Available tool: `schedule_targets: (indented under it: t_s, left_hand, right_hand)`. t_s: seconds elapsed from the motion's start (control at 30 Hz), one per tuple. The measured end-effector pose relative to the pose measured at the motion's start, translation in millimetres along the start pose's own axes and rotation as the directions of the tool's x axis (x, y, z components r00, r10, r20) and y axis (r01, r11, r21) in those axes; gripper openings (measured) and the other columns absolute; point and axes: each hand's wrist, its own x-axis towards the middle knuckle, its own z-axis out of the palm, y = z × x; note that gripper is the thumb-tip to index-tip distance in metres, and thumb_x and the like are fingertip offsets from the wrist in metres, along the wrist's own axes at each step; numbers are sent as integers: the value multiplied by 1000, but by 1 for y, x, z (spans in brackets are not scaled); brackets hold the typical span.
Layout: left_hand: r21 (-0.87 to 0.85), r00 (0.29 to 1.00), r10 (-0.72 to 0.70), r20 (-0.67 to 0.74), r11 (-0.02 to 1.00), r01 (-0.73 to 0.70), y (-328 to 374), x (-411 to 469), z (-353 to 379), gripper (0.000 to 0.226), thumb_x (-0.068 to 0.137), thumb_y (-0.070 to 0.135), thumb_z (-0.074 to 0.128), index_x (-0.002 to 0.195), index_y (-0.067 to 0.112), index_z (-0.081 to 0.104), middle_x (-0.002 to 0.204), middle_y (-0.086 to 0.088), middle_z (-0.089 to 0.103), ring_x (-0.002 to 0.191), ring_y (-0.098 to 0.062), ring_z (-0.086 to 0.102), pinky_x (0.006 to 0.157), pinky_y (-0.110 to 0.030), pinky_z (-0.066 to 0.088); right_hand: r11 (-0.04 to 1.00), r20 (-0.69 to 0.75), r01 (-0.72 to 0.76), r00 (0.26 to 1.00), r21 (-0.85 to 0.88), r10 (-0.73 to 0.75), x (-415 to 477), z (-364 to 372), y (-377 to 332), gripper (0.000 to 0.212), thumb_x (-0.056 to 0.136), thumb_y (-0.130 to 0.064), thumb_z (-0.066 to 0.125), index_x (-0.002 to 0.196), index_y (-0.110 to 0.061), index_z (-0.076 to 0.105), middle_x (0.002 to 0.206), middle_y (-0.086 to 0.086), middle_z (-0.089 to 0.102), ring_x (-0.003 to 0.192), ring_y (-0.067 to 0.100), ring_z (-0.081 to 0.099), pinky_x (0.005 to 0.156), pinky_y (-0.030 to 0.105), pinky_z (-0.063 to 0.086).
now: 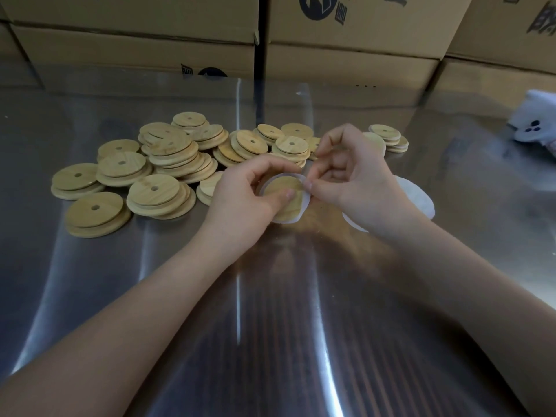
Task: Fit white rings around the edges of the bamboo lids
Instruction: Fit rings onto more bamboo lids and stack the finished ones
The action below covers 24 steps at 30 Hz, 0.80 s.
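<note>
My left hand (249, 195) grips a round bamboo lid (285, 203) just above the table, thumb pressed on its face. A thin white ring (305, 203) runs loosely round the lid's rim. My right hand (352, 179) pinches that ring at the lid's upper right edge between thumb and forefinger. A heap of bare bamboo lids (168, 164), each with a small centre hole, lies on the table to the left and behind my hands. More white rings (418, 197) lie under and beside my right wrist, partly hidden.
The table (270, 311) is shiny metal under clear film. Cardboard boxes (346, 40) form a wall along its far edge. A short stack of lids (389, 138) stands at the right rear. A white glove (535, 118) with dark dots lies at the far right.
</note>
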Motion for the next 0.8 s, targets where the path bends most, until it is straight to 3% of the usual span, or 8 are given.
schedule_targets:
  t_s: [0.17,0.43,0.8]
  left_hand:
    - [-94,999,-47,-7,995,47,2,2,-3,35,83,-6,69,96,26,71,96,7,74,94,-6,69,84,-21,55]
    - [-179,994,-106,5,978,105,2,1,-1,36,85,-7,65,96,27,72,98,4,75,97,-11,69,84,-25,56]
    - [-246,989,-145,-23,960,135,-1,0,-1,31,87,-4,63,97,24,73,104,-3,71,108,-26,64,98,-55,50]
  right_hand:
    - [994,38,-45,998,100,41,3,-6,-1,41,78,10,67,91,-20,43,68,3,65,62,19,62,71,43,58]
    - [982,108,-101,991,162,84,5,-12,-1,39,80,13,66,93,-16,44,68,4,67,62,17,66,65,33,58]
    - [977,74,-81,995,198,68,3,-8,-2,35,81,13,67,93,-13,47,68,6,67,63,20,67,65,34,60]
